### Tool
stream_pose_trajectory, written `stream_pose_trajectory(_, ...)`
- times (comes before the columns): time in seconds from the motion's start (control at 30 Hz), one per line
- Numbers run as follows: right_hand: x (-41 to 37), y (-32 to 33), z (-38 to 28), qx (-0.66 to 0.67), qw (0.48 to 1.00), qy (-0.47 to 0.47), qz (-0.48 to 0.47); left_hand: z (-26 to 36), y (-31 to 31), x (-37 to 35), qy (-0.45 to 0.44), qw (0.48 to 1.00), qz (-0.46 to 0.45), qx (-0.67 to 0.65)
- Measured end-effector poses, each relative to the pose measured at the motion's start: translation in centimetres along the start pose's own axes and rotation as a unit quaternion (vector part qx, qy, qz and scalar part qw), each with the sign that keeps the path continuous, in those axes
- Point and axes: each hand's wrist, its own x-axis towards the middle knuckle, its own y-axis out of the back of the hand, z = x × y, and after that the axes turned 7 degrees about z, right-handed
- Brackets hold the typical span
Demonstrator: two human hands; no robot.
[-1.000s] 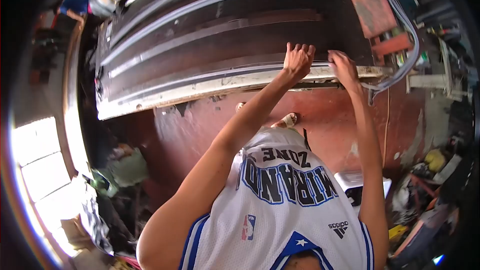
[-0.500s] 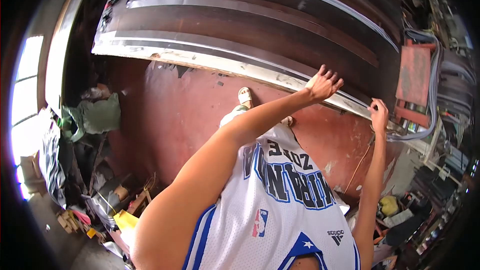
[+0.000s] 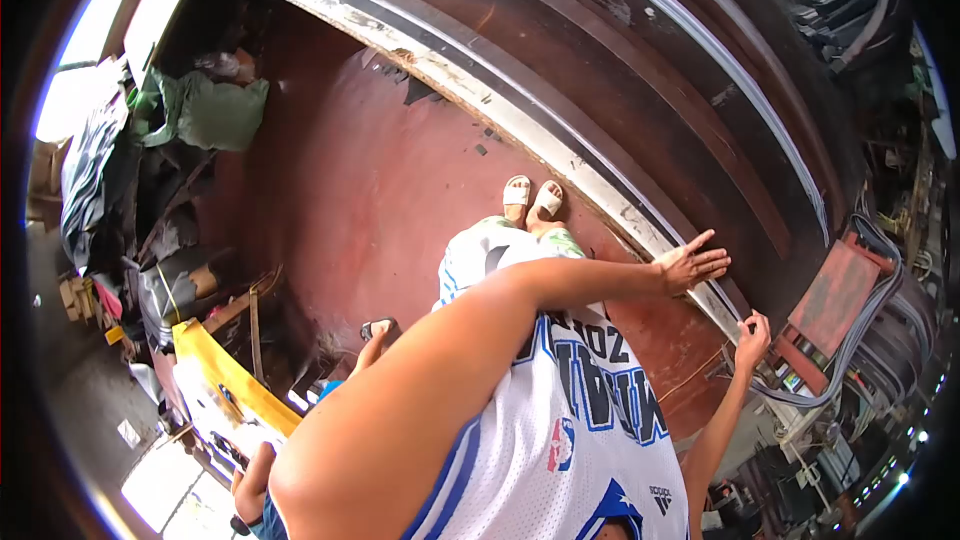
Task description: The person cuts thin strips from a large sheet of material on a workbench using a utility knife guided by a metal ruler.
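With its fingers spread, my left hand (image 3: 692,266) lies over the near edge of a long dark bench (image 3: 500,50), palm down by a thin pale metal strip (image 3: 600,160). My right hand (image 3: 752,342) is just beyond it, close to the strip's right end. Its fingers are curled together at the strip, and what lies between them is too small to make out. The strip runs along the bench's whitish, worn front edge (image 3: 450,75). Farther back on the bench lie a flat brown strip (image 3: 690,105) and a bundle of thin pale strips (image 3: 745,75).
A red wooden stand (image 3: 838,295) with grey strips looped round it adjoins the bench's right end. Green sacks (image 3: 215,110) and a yellow panel (image 3: 235,375) are at left. Another person's foot (image 3: 378,332) and arm (image 3: 255,475) show at lower left. Reddish floor (image 3: 340,190) lies below.
The view has turned, so the bench now slopes down to the right. My left hand has come down nearer the strip with its fingers extended. Another person has come into view at lower left.
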Motion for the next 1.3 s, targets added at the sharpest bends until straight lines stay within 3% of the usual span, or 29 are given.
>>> stream_pose_trajectory(0.23,-0.7,-0.1,1.2,0.022,1.0,-0.014,-0.003,-11.2,5.6,-9.7,0.062,0.996,-0.026,0.059)
stream_pose_trajectory(0.3,-0.6,-0.4,1.4,0.035,0.999,-0.013,-0.006,-14.1,6.3,-12.4,0.109,0.993,-0.024,-0.029)
stream_pose_trajectory(0.5,-1.2,0.0,1.4,0.035,0.999,0.003,0.008,-21.1,8.6,-18.8,0.18,0.983,-0.031,-0.007)
stream_pose_trajectory(0.83,-1.4,1.0,1.9,0.008,0.999,-0.03,-0.019,-34.4,15.4,-28.9,0.207,0.976,-0.039,0.057)
stream_pose_trajectory(0.93,-1.1,0.5,4.3,-0.069,0.983,-0.135,-0.103,-38.5,18.7,-32.2,0.217,0.976,0.018,0.006)
stream_pose_trajectory(0.97,-0.4,0.2,2.4,-0.071,0.983,-0.133,-0.1,-39.8,20.2,-33.4,0.223,0.974,0.041,-0.018)
stream_pose_trajectory(1.03,-0.4,1.5,-2.1,-0.216,0.975,-0.036,0.034,-41.7,24.2,-35.3,0.289,0.951,0.11,-0.001)
stream_pose_trajectory(1.07,1.2,1.4,-5.8,-0.204,0.977,-0.032,0.054,-43.4,25.5,-37.2,0.341,0.926,0.163,0.008)
stream_pose_trajectory(1.13,5.4,-0.2,-17.3,-0.087,0.992,-0.038,0.084,-46.5,25.3,-41.9,0.445,0.824,0.349,0.044)
stream_pose_trajectory(1.2,8.9,-4.9,-31.3,0.064,0.988,-0.049,0.134,-49.0,23.6,-47.4,0.535,0.706,0.455,0.094)
stream_pose_trajectory(1.23,10.6,-7.0,-38.7,0.13,0.984,-0.031,0.114,-49.3,23.1,-49.5,0.591,0.656,0.467,0.052)
stream_pose_trajectory(1.27,11.9,-8.0,-47.5,0.12,0.99,-0.021,0.074,-49.3,21.3,-52.6,0.646,0.627,0.434,0.018)
stream_pose_trajectory(1.3,13.1,-10.2,-54.5,0.195,0.98,0.009,0.036,-49.1,19.5,-55.7,0.686,0.604,0.403,-0.041)
